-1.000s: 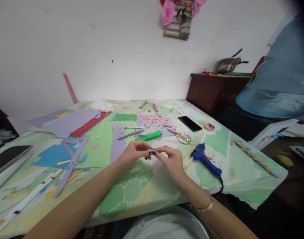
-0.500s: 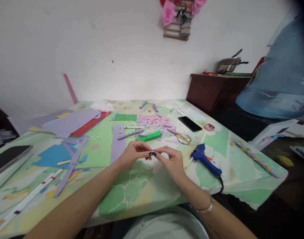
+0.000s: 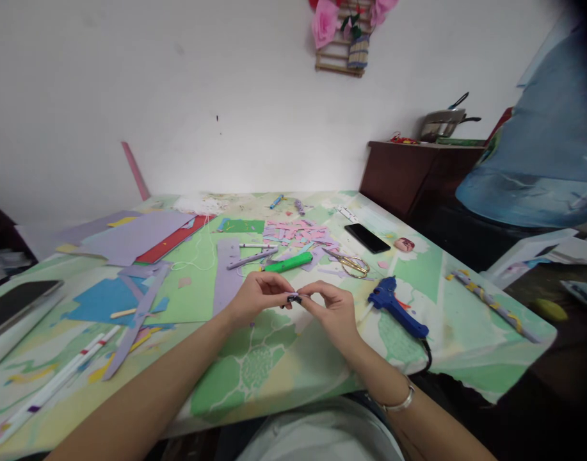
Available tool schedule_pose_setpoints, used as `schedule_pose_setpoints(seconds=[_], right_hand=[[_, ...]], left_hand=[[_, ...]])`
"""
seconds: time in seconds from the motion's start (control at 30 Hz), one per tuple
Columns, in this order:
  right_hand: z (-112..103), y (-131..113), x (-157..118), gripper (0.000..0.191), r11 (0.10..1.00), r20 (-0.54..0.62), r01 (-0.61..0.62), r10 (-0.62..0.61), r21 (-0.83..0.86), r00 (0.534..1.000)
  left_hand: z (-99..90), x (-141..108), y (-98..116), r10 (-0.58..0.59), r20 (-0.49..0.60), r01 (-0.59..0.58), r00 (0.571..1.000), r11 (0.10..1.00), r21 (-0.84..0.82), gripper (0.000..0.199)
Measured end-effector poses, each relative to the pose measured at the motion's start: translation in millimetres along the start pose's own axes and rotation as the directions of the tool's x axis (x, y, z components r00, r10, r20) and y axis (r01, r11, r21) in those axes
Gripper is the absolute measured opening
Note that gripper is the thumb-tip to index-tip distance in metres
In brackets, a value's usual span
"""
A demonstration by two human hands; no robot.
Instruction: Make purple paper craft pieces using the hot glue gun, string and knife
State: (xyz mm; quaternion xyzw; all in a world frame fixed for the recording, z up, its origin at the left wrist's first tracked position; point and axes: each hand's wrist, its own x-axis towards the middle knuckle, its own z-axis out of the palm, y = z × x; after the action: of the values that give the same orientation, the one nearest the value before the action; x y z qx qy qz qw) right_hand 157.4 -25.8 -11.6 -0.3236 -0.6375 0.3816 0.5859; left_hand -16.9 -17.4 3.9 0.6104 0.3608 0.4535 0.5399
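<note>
My left hand (image 3: 261, 296) and my right hand (image 3: 332, 310) meet over the front middle of the table, fingertips pinched together. Between them is a tiny pale purple piece (image 3: 296, 294), which looks like paper; dark patches beside it may be nails, and most of it is hidden by the fingers. Just beyond my hands lie a green marker-like tube (image 3: 289, 262), a rolled purple paper stick (image 3: 253, 258) and gold-handled scissors (image 3: 353, 263). A blue glue gun (image 3: 397, 308) rests to the right of my right hand.
Pink and purple paper scraps (image 3: 296, 232) lie behind the scissors, near a black phone (image 3: 367, 238). Coloured sheets (image 3: 139, 234) and purple strips (image 3: 139, 320) cover the left side. A decorated stick (image 3: 495, 304) lies at the right edge. A blue water bottle (image 3: 538, 141) stands beyond.
My fingertips have shifted very slightly around the small piece, and a little more pale purple shows. Everything on the table stays in place.
</note>
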Motion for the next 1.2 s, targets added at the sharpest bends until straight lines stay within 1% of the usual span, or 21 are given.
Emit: schedule_pose_setpoints(seconds=[0.1, 0.5, 0.77, 1.03, 1.2], right_hand=[[-0.2, -0.4, -0.3, 0.001, 1.0, 0.009, -0.007, 0.007, 0.01, 1.0], [-0.2, -3.2, -1.3, 0.004, 1.0, 0.08, 0.004, -0.006, 0.024, 0.997], [-1.1, -4.1, -1.9, 0.002, 1.0, 0.091, 0.011, -0.012, 0.012, 0.996], [-0.7, -4.3, -2.4, 0.003, 0.998, 0.105, 0.052, -0.054, 0.022, 0.993], [-0.2, -5.2, -3.1, 0.003, 0.998, 0.108, 0.058, -0.058, 0.0, 0.993]], left_hand=[[-0.3, -0.2, -0.4, 0.004, 0.007, -0.004, 1.0, 1.0, -0.008, 0.012], [-5.5, -1.3, -2.0, 0.005, 0.089, -0.001, 0.996, 0.999, -0.041, 0.013], [-3.3, -2.1, -0.7, 0.022, 0.071, -0.019, 0.997, 0.999, -0.038, 0.014], [-4.9, -2.9, 1.0, 0.044, 0.102, -0.04, 0.994, 0.998, -0.041, 0.011], [-6.3, -2.4, 1.4, 0.034, 0.111, -0.031, 0.993, 0.999, -0.031, 0.011]])
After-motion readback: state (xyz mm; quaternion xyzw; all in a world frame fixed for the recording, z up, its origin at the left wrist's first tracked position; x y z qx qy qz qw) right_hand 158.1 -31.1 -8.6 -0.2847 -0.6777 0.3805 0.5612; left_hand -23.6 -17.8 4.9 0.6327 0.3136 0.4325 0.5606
